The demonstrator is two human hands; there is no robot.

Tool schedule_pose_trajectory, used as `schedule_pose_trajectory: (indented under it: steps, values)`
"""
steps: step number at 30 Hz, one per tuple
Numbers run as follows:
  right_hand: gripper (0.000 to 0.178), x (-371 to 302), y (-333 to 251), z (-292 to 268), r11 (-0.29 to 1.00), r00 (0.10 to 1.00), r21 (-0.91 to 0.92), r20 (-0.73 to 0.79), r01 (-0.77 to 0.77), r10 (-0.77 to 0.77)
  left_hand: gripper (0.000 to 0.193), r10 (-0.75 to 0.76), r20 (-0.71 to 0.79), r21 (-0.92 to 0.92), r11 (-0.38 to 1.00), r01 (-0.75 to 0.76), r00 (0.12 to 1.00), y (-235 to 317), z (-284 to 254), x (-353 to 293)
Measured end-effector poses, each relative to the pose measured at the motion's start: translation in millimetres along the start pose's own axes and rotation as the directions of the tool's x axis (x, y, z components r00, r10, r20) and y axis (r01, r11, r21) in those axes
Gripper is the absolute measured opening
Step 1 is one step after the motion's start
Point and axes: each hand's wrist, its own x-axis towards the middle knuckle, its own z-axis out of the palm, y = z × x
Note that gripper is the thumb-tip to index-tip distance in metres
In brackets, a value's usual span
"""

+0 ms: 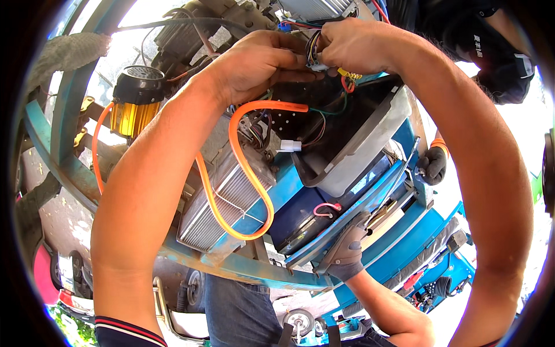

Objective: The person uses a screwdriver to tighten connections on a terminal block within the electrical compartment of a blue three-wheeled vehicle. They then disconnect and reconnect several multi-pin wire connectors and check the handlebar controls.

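My left hand (pixel 251 65) and my right hand (pixel 359 45) meet at the top middle. Between their fingertips is a bundle of wires ending in a pale plug connector (pixel 315 66). Both hands have fingers closed on it, the left from one side and the right from the other. Just below my right fingers hangs a yellow connector (pixel 349 75). Under the hands lies a black plastic housing (pixel 370 136) with a white connector (pixel 290 146) dangling at its edge. An orange cable (pixel 267 199) loops below my left wrist.
A finned metal box (pixel 219 199) sits in the blue frame (pixel 231 261), beside a dark blue battery-like box (pixel 300 217). A black-and-gold cylinder (pixel 136 101) stands left. Another person's gloved hands (pixel 346 250) touch the frame's right side. A person in a black cap (pixel 503 72) leans in at upper right.
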Motion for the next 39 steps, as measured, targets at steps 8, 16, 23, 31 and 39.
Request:
schedule_pose_trajectory:
  steps: [8,16,23,31,39]
  values:
    - [0.036,8,3,5,0.961,0.995,-0.264,-0.022,0.085,-0.094,0.042,0.033,-0.054,0.088,0.996,-0.028,0.998,-6,9,2]
    - [0.034,-19,3,-6,0.992,0.999,-0.128,0.034,-0.017,0.021,0.05,-0.056,-0.118,0.231,0.969,0.083,0.991,-1,5,-3]
    - [0.051,-91,29,15,0.949,0.865,-0.021,-0.407,0.314,-0.295,0.042,-0.034,-0.263,0.157,0.985,0.077,0.964,-10,-3,-19]
    - [0.06,-100,32,33,0.946,0.82,0.078,-0.524,0.315,-0.23,0.052,0.447,-0.281,0.845,0.535,-0.003,0.849,3,7,-2]
    - [0.063,-94,33,39,0.958,0.832,0.051,-0.51,0.283,-0.219,0.04,0.494,0.057,0.963,0.202,-0.178,0.867,-2,1,25]
